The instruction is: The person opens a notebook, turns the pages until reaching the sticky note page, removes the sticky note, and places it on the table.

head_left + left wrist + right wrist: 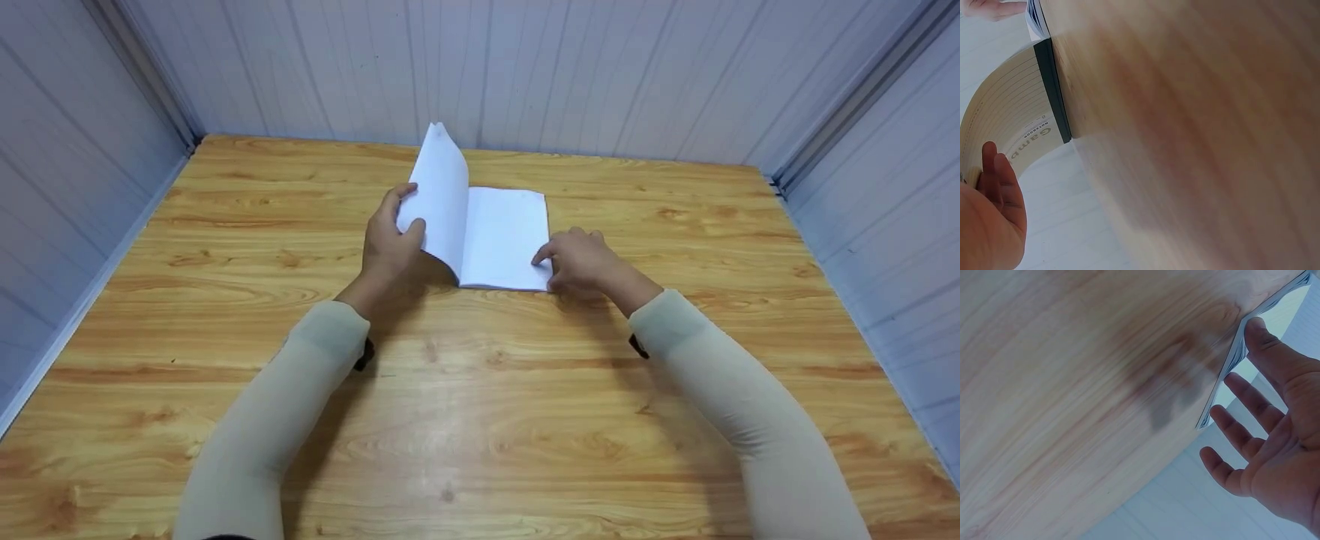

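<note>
A notebook lies spread on the wooden table with blank-looking white pages facing up. Its left side stands raised and bowed. My left hand grips that raised side by its outer edge, thumb on the page and fingers behind. From the left wrist view, the notebook's tan cover shows printed lines, the word NOTEBOOK and a dark spine strip. At the lower right corner, my right hand holds the page edge between thumb and index finger. Its other fingers spread loosely beside the page stack.
The wooden table extends around the notebook on every side. Pale panelled walls border it at the back, left and right. Both forearms in light sleeves reach in from the near edge.
</note>
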Available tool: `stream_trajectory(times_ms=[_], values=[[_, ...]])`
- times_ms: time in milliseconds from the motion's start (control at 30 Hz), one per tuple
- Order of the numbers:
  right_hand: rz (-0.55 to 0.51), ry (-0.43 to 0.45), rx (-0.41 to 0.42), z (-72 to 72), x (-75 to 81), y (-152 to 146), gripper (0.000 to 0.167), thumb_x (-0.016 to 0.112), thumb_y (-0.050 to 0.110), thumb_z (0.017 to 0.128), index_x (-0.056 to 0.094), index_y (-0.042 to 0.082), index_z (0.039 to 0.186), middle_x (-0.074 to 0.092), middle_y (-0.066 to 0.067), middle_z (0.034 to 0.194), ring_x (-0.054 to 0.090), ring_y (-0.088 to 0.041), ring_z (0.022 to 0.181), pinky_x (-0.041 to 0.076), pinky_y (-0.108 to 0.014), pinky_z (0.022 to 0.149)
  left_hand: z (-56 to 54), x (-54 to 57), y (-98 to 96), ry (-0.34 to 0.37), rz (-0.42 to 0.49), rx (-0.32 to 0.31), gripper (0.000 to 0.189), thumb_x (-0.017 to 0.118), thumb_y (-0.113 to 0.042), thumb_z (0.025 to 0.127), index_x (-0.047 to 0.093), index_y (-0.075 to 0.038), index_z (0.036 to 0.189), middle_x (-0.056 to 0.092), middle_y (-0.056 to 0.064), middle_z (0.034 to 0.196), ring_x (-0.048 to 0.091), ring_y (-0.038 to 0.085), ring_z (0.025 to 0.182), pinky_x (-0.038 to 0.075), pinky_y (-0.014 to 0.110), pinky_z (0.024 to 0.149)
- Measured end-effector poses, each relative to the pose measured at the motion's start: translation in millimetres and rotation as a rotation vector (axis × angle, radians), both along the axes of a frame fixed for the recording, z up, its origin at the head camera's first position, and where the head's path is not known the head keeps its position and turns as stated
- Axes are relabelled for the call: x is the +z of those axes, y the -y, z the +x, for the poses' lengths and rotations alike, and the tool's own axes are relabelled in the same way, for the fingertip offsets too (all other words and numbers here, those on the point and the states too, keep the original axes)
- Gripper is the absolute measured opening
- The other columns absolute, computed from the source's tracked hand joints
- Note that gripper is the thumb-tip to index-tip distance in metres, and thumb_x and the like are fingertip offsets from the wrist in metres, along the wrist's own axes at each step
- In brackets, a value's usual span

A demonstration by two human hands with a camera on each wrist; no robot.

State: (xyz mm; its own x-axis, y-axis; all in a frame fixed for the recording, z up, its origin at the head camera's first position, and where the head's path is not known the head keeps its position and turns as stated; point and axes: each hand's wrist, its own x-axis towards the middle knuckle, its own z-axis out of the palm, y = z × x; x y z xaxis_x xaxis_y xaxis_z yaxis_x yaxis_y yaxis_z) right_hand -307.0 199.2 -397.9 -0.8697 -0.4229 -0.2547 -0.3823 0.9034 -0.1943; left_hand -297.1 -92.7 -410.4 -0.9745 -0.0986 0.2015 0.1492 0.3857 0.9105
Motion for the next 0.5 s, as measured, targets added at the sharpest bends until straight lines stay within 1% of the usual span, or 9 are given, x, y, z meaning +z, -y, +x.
stream_trajectory(times_ms=[267, 367, 467, 500], values=[[-0.007, -0.016, -0.005, -0.1, 0.4, 0.4, 0.038, 0.077, 0.022, 0.079, 0.071, 0.022, 0.116, 0.062, -0.007, 0.124, 0.047, -0.034, 0.115, 0.028, -0.057, 0.097, -0.1, -0.3, -0.2, 0.020, 0.015, -0.006, 0.052, 0.050, -0.013, 0.088, 0.046, -0.023, 0.138, 0.043, -0.004, 0.149, 0.043, 0.013, 0.128, 0.032, 0.036, 0.111], [-0.009, -0.034, 0.001, -0.2, 0.2, 0.4, 0.035, 0.078, 0.023, 0.078, 0.073, 0.022, 0.113, 0.063, -0.006, 0.123, 0.049, -0.035, 0.114, 0.030, -0.057, 0.095, 0.0, -1.1, 0.4, -0.002, 0.020, -0.016, 0.051, 0.050, -0.012, 0.087, 0.047, -0.020, 0.137, 0.046, -0.002, 0.147, 0.045, 0.014, 0.126, 0.034, 0.035, 0.109], [-0.017, -0.049, 0.013, -0.7, -0.9, 0.5, 0.033, 0.079, 0.024, 0.078, 0.074, 0.022, 0.111, 0.065, -0.005, 0.117, 0.050, -0.036, 0.113, 0.032, -0.058, 0.095, 0.5, -1.4, 0.9, -0.020, 0.029, -0.025, 0.051, 0.049, -0.011, 0.086, 0.047, -0.018, 0.137, 0.048, 0.000, 0.145, 0.047, 0.015, 0.122, 0.036, 0.035, 0.106], [-0.020, -0.050, 0.014, -0.9, -1.4, 0.7, 0.033, 0.079, 0.024, 0.078, 0.074, 0.022, 0.111, 0.065, -0.005, 0.116, 0.050, -0.035, 0.113, 0.032, -0.058, 0.095, 0.4, -1.5, 0.8, -0.021, 0.028, -0.024, 0.051, 0.049, -0.011, 0.086, 0.047, -0.017, 0.137, 0.048, 0.000, 0.145, 0.047, 0.015, 0.123, 0.035, 0.034, 0.106]])
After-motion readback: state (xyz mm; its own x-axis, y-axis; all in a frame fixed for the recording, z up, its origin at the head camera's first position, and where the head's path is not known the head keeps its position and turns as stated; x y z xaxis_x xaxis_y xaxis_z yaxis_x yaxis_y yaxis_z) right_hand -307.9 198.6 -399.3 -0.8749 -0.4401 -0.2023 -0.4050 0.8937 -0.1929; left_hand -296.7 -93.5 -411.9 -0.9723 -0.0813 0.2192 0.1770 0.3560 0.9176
